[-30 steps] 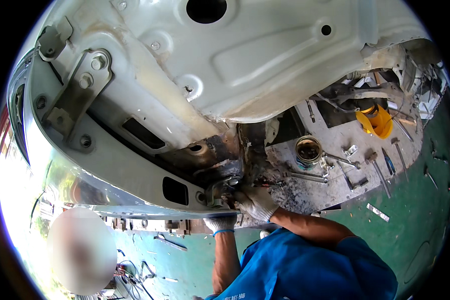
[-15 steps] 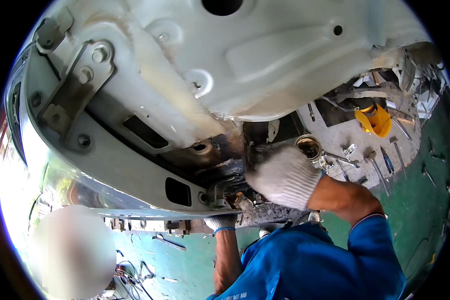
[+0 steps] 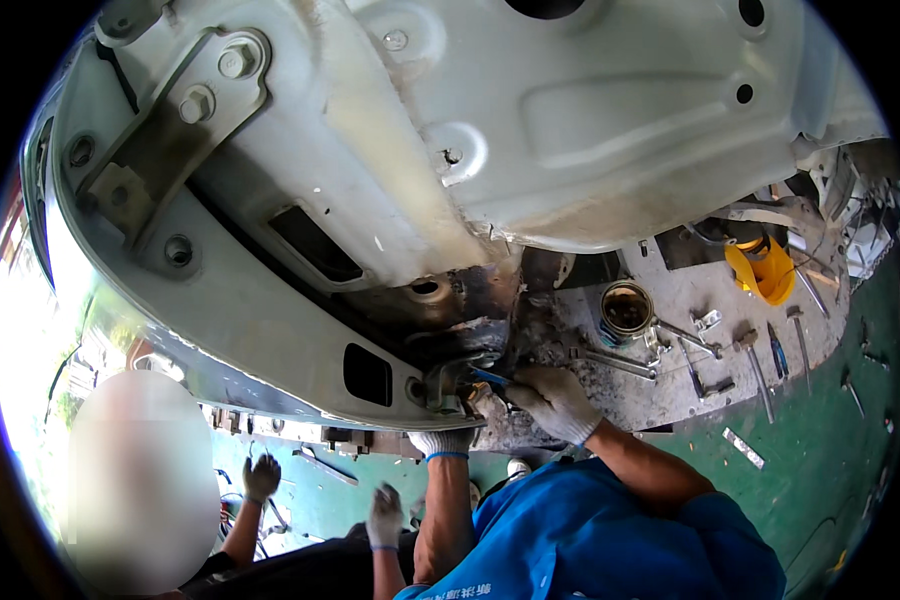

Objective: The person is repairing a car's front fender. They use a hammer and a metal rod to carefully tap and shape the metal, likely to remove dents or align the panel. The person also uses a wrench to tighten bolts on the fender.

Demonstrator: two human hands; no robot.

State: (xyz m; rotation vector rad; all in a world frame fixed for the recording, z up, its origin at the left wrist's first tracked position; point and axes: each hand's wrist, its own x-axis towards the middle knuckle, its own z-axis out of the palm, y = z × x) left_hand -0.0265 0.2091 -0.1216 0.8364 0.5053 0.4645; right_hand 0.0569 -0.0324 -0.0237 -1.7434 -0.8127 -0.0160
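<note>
My right hand (image 3: 560,403), in a pale knitted glove, is closed on a slim blue tool (image 3: 489,376). The tool points left into the rusty, dark corner of the car body (image 3: 470,305); its far end cannot be made out. Below, the gloved left hand (image 3: 442,442) reaches up to the lower edge of the silver-grey body panel (image 3: 270,350). Its fingers are hidden behind that edge. A small metal bracket (image 3: 445,385) stands at the panel's end, between my hands.
To the right, a grey plate (image 3: 570,310) bears an open tin (image 3: 627,308), a yellow container (image 3: 765,270), wrenches (image 3: 620,364), a hammer (image 3: 755,375) and blue-handled pliers (image 3: 777,350). At lower left a co-worker's gloved hands (image 3: 263,478) show. Large sheet metal (image 3: 610,120) overhangs the back.
My right hand has come down and toward me, and the blue tool now shows in it. The left hand stays at the panel edge. A co-worker's two gloved hands have come into view.
</note>
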